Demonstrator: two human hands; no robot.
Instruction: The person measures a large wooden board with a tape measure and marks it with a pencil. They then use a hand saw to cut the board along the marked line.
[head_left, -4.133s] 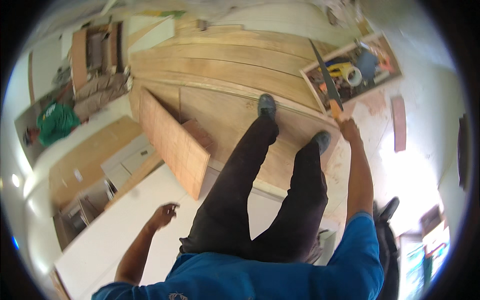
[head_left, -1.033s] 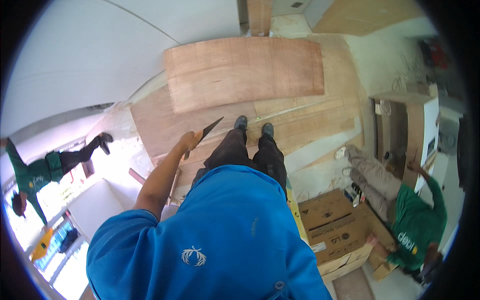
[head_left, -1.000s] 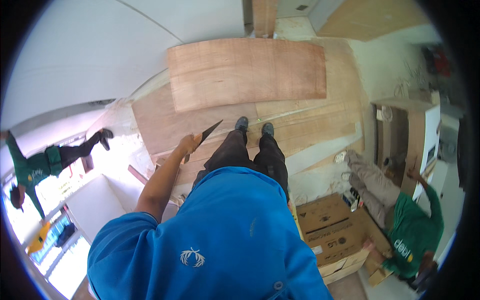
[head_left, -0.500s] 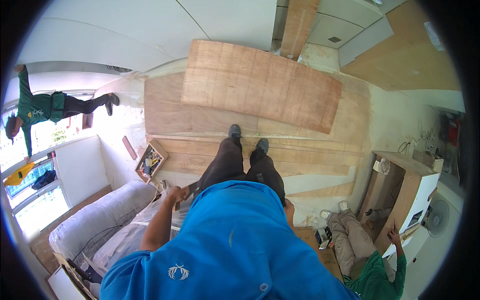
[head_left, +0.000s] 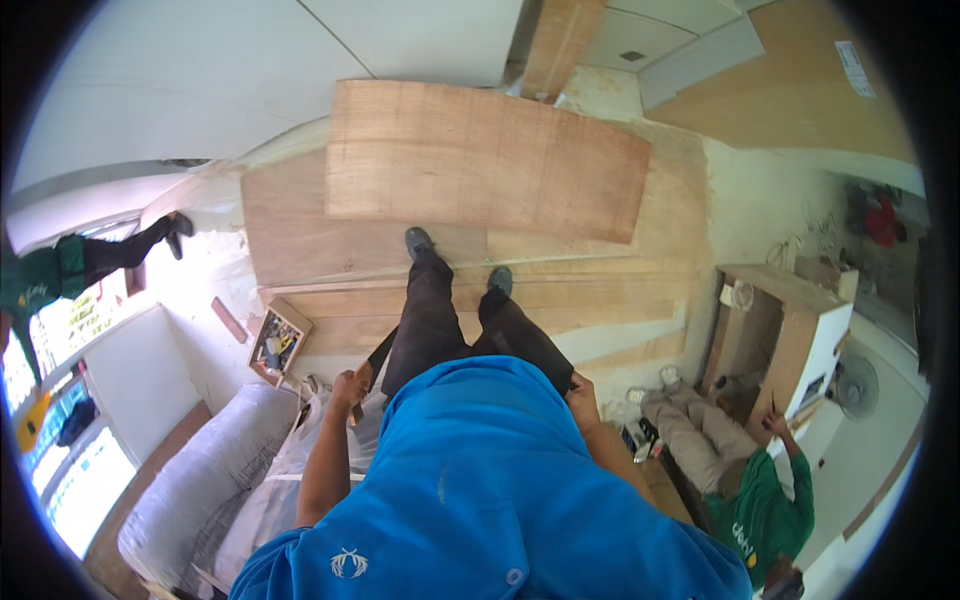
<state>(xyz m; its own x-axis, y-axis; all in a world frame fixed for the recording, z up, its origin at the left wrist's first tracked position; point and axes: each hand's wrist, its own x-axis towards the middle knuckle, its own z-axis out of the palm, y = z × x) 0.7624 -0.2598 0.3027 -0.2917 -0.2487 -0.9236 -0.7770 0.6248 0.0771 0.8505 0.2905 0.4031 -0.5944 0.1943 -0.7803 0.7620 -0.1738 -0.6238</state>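
Note:
My left hand [head_left: 350,387] is closed round the wooden handle of what looks like a handsaw [head_left: 381,356]. Its dark blade slants up beside my left thigh, and part of it is hidden. At my right hip, my right hand [head_left: 582,398] has its fingers curled against the trousers below the shirt hem; what they hold, if anything, is hidden. Ahead of my shoes lies a large reddish plywood sheet [head_left: 485,160], on top of other thin boards [head_left: 285,215]. Long wooden strips [head_left: 590,290] lie under and beside my feet.
A wooden toolbox [head_left: 279,340] stands left, near a plastic-wrapped roll [head_left: 205,480]. To the right are an open wooden cabinet [head_left: 775,330], a fan [head_left: 857,387] and a seated co-worker in green [head_left: 765,500]. Another co-worker [head_left: 45,275] stands by the left window.
My view has shifted, so the boards sit further left and higher. My left foot has stepped ahead of my right. More of my right hand shows at the hip; the handsaw stays in my left.

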